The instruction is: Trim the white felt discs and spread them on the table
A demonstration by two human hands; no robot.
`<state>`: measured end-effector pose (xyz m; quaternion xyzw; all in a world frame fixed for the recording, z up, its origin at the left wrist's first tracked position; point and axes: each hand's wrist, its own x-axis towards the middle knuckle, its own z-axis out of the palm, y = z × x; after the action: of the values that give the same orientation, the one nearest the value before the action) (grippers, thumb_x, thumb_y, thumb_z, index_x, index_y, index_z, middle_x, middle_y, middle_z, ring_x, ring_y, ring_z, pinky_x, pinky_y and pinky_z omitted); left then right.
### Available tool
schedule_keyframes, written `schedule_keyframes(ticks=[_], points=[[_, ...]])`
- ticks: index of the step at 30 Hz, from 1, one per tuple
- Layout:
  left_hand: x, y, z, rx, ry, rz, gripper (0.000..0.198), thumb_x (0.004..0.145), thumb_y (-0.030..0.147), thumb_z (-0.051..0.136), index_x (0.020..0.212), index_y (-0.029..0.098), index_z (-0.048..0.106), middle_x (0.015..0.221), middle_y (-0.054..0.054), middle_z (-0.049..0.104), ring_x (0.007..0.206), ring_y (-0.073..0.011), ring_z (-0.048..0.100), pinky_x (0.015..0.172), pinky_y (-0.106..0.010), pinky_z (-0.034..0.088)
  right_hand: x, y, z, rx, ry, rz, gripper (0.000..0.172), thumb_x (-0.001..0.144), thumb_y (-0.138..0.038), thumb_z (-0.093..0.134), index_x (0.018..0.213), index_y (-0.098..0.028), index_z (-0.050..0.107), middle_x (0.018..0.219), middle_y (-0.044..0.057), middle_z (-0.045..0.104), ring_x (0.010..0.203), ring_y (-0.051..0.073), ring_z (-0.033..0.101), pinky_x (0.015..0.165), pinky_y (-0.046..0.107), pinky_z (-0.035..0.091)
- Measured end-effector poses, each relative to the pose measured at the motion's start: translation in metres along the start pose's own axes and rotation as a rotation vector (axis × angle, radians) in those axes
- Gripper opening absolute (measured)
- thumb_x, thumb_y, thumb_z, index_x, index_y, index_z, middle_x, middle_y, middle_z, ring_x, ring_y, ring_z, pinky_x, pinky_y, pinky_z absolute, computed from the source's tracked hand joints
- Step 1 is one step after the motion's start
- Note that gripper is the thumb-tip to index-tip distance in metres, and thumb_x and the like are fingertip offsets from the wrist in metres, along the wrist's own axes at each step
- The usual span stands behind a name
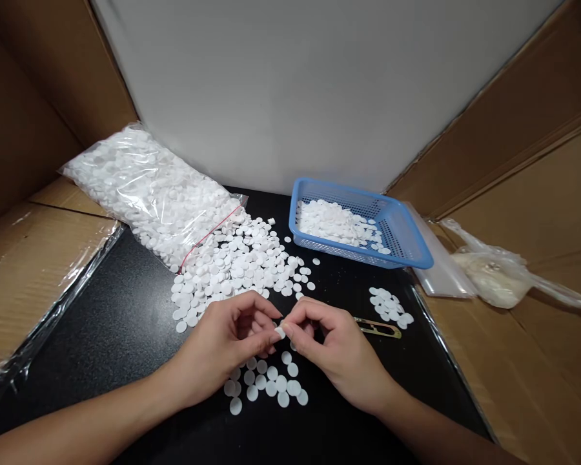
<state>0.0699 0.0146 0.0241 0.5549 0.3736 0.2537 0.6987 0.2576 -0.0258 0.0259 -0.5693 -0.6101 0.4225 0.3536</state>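
Between the fingertips of both hands is a small round white disc (280, 332), partly covered by them. My left hand (232, 332) is closed, its thumb against the disc's left side and its index finger held a little off. My right hand (332, 339) pinches the disc between thumb and forefinger. A gold-coloured slotted metal tool (380, 329) sticks out beyond my right hand; its other end is hidden, so I cannot tell whether the hand grips it. Loose white discs (271, 389) lie on the black tabletop just below my hands.
A clear plastic bag (150, 181) with a red seal line spills a pile of white discs (242, 261). A blue basket (363, 255) holds more discs. At right are a small disc cluster (388, 303), clear plastic sleeves (443, 271) and a tied bag (494, 278). Cardboard (527, 349) flanks the table.
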Motion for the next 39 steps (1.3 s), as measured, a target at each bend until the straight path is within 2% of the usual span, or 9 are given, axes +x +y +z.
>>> schedule_keyframes(ticks=[5,11,18,21,24,26,28,34,39], points=[[0.0006,-0.0005,0.0013,-0.120,-0.014,-0.060,0.022,0.085,0.027,0.076,0.095,0.017,0.060,0.070,0.005,0.064,0.062,-0.0096,0.064,0.059,-0.020,0.052,0.0014,0.0046,0.0019,0.134,-0.063,0.013,0.035,0.097,-0.040,0.048,0.075,-0.019,0.064,0.069,0.000,0.060,0.065,0.015,0.054,0.060,0.026,0.041],[-0.0003,0.0018,0.0024,-0.085,-0.001,-0.043,0.021,0.085,0.026,0.076,0.093,0.017,0.059,0.070,0.006,0.063,0.063,-0.0083,0.063,0.058,-0.018,0.050,0.0009,0.0058,0.0073,0.098,-0.066,0.000,0.031,0.097,-0.042,0.055,0.075,-0.020,0.058,0.066,-0.002,0.058,0.060,0.013,0.051,0.057,0.024,0.038],[0.0012,0.0040,-0.0004,-0.145,-0.003,-0.042,0.021,0.084,0.022,0.077,0.092,0.018,0.058,0.069,0.007,0.062,0.061,-0.0074,0.064,0.058,-0.016,0.050,0.0017,0.0077,-0.0003,0.013,0.059,-0.055,0.038,0.103,-0.040,0.041,0.070,-0.022,0.046,0.063,-0.004,0.050,0.058,0.012,0.046,0.056,0.024,0.036],[0.0013,0.0037,-0.0011,-0.158,-0.003,-0.037,0.021,0.084,0.023,0.078,0.091,0.017,0.059,0.070,0.006,0.064,0.062,-0.0075,0.064,0.058,-0.016,0.050,0.0003,0.0083,0.0009,0.077,0.053,-0.057,0.029,0.100,-0.033,0.048,0.074,-0.022,0.052,0.064,-0.004,0.054,0.059,0.012,0.050,0.056,0.024,0.039],[0.0005,0.0042,-0.0007,-0.166,-0.004,-0.036,0.022,0.084,0.024,0.079,0.089,0.017,0.059,0.069,0.006,0.065,0.063,-0.0080,0.065,0.058,-0.016,0.050,-0.0008,0.0081,0.0044,0.203,0.020,-0.048,0.011,0.095,-0.024,0.055,0.093,-0.021,0.066,0.074,-0.002,0.065,0.063,0.013,0.058,0.059,0.023,0.046],[-0.0002,0.0051,-0.0004,-0.189,-0.008,-0.036,0.023,0.082,0.025,0.080,0.088,0.017,0.059,0.069,0.006,0.065,0.064,-0.0083,0.066,0.059,-0.017,0.051,-0.0008,0.0071,0.0052,0.238,0.014,-0.056,0.013,0.092,-0.022,0.059,0.098,-0.022,0.071,0.079,-0.001,0.070,0.065,0.013,0.061,0.061,0.023,0.049],[-0.0006,0.0058,-0.0003,-0.213,-0.008,-0.039,0.026,0.080,0.026,0.083,0.086,0.016,0.060,0.068,0.006,0.065,0.063,-0.0082,0.065,0.060,-0.017,0.051,-0.0006,0.0058,0.0040,0.236,0.030,-0.076,0.011,0.089,-0.021,0.064,0.092,-0.022,0.075,0.080,0.000,0.071,0.064,0.012,0.063,0.061,0.023,0.050],[-0.0002,0.0069,-0.0005,-0.233,0.010,-0.030,0.026,0.081,0.028,0.082,0.085,0.016,0.060,0.068,0.005,0.065,0.063,-0.0077,0.065,0.059,-0.016,0.051,0.0006,0.0053,0.0000,0.271,0.045,-0.071,0.025,0.097,-0.034,0.056,0.087,-0.020,0.075,0.065,-0.001,0.068,0.063,0.014,0.066,0.065,0.025,0.051],[0.0006,0.0077,-0.0008,-0.215,0.048,-0.024,0.031,0.078,0.032,0.085,0.086,0.016,0.060,0.067,0.005,0.064,0.061,-0.0082,0.065,0.059,-0.016,0.052,0.0014,0.0046,0.0015,0.316,0.041,-0.001,0.012,0.091,-0.025,0.063,0.091,-0.022,0.074,0.073,-0.001,0.071,0.063,0.012,0.067,0.064,0.023,0.052]])
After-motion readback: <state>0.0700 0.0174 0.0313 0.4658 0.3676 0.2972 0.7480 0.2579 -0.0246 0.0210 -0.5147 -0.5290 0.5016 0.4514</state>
